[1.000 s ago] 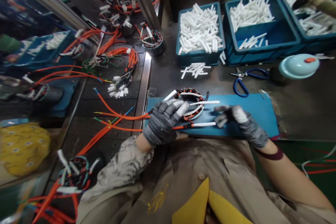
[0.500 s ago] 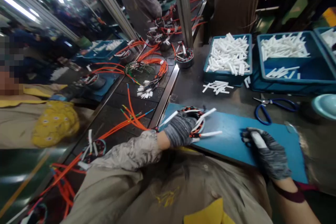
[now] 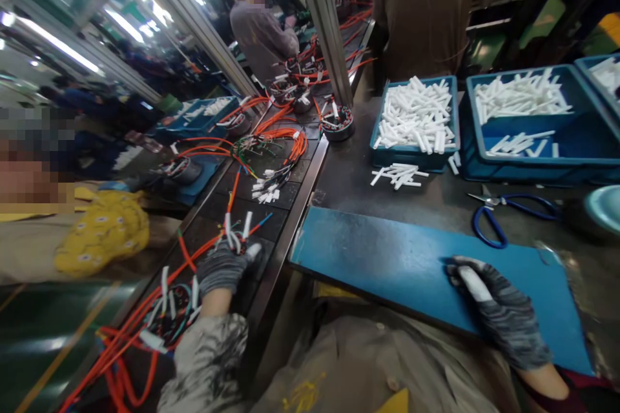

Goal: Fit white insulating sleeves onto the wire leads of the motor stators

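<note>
My left hand, in a grey glove, grips a motor stator from above. The stator's white sleeved leads stick up past my fingers, and its orange wires trail to the left. It is over the dark conveyor belt, left of the blue mat. Another stator with orange wires lies on the belt just below and left of that hand. My right hand, gloved with white tape on one finger, rests on the mat's near right part and holds nothing.
Two blue bins of white sleeves stand at the back of the table, with loose sleeves in front. Blue-handled scissors lie to the right. More stators and orange wires sit up the belt. Other people work behind and at left.
My left hand has carried the stator off the blue mat leftward onto the conveyor belt. My right hand let go of the sleeve and stays on the mat. The view has tilted up.
</note>
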Motion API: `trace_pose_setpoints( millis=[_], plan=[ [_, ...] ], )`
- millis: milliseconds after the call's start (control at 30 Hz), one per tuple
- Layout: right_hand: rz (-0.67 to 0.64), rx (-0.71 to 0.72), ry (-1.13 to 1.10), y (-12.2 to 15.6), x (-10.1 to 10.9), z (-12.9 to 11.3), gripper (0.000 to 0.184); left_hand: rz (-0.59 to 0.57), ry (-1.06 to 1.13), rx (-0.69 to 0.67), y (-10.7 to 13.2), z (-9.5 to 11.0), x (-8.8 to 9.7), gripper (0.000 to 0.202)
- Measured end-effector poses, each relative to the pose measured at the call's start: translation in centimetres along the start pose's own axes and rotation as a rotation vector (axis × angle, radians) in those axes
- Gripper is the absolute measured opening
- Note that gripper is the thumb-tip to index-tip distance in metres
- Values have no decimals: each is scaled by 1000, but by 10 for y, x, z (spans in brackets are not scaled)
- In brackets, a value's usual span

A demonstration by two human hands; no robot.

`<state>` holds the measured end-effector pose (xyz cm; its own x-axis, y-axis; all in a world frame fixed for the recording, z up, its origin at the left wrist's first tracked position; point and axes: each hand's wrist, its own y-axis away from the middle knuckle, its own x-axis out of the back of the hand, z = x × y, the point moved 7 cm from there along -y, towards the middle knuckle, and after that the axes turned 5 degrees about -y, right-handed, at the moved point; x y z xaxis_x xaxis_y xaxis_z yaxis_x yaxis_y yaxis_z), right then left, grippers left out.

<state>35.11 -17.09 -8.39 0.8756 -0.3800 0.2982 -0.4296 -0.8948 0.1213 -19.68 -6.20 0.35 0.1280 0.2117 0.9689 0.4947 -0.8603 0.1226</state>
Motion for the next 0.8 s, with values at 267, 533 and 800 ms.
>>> trace_pose_setpoints(
  millis=[267,533,800],
  plan=[
    [14,25,30,1,-4,10,51,506,91,-476,27,109,42,85],
    [17,19,36,-1,-4,12,52,302,319,-1078,73,261,48,55],
    [63,181,148,-2,-6,0,48,461,274,-1090,-12,292,97,48]
  ],
)
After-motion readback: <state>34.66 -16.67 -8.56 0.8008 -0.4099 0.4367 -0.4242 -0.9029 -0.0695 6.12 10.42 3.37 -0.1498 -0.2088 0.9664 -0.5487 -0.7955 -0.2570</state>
